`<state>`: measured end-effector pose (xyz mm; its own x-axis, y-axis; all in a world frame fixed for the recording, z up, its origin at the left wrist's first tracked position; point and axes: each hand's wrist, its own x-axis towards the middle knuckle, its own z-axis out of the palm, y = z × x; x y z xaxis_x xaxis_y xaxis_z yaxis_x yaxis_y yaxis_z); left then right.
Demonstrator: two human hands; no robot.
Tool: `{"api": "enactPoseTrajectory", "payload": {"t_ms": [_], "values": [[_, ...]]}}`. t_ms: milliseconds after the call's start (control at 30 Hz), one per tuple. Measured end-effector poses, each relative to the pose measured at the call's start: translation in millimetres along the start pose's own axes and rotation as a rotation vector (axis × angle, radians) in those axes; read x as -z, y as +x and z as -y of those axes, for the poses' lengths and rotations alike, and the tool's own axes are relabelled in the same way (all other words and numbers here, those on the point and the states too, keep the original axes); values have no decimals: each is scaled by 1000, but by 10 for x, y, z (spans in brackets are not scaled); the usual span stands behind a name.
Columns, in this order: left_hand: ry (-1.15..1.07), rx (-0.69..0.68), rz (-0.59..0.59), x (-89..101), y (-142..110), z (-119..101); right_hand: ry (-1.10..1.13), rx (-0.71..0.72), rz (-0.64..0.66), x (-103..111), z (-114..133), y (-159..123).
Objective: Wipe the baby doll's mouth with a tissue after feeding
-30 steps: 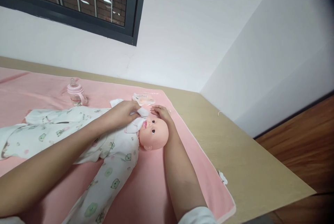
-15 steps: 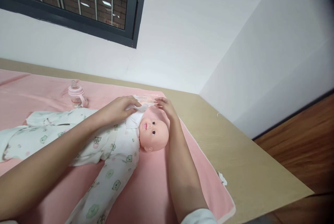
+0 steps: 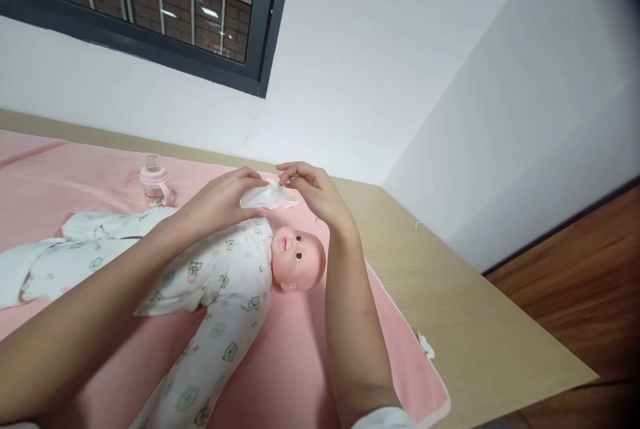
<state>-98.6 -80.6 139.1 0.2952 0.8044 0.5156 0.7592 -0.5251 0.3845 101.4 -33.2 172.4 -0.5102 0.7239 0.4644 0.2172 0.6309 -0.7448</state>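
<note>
A bald baby doll (image 3: 299, 262) in a white suit with green animal prints lies on its back on a pink blanket (image 3: 295, 349), head to the right. Beyond its shoulder, my left hand (image 3: 227, 195) is closed on the left side of a small, soft white-and-clear packet (image 3: 267, 197). My right hand (image 3: 313, 192) pinches white, tissue-like material at the packet's upper edge, thumb and forefinger together and the other fingers partly stretched. The packet's label cannot be read. My left forearm passes over the doll's body.
A pink baby bottle (image 3: 156, 182) with a handle stands on the blanket behind the doll. The wooden tabletop (image 3: 425, 269) shows along the back and right. A small white object (image 3: 426, 346) lies at the blanket's right edge. White walls and a barred window (image 3: 200, 9) rise behind.
My right hand has moved left and up from the packet's right end to its top edge. White material that hung over the doll's shoulder is now lifted away, uncovering the collar.
</note>
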Motion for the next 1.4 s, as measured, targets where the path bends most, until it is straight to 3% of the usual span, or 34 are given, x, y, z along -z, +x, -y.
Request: {"api": "enactPoseTrajectory", "payload": {"t_ms": [300, 467, 633, 800, 1000, 1400], "values": [[-42, -26, 70, 117, -18, -70, -225, -5, 46, -127, -1, 26], [-121, -19, 16, 164, -21, -75, -340, -4, 76, -116, -23, 37], [-213, 72, -68, 135, 6, 35, -334, 24, 85, -107, 12, 18], [-275, 189, -62, 121, 31, 153, -325, -3, 86, -91, 66, -4], [-299, 196, -130, 149, 48, 131, -255, -70, 91, -72, 157, -20], [-434, 179, -186, 188, 40, 67, -258, -26, 45, -92, 95, -7]]}}
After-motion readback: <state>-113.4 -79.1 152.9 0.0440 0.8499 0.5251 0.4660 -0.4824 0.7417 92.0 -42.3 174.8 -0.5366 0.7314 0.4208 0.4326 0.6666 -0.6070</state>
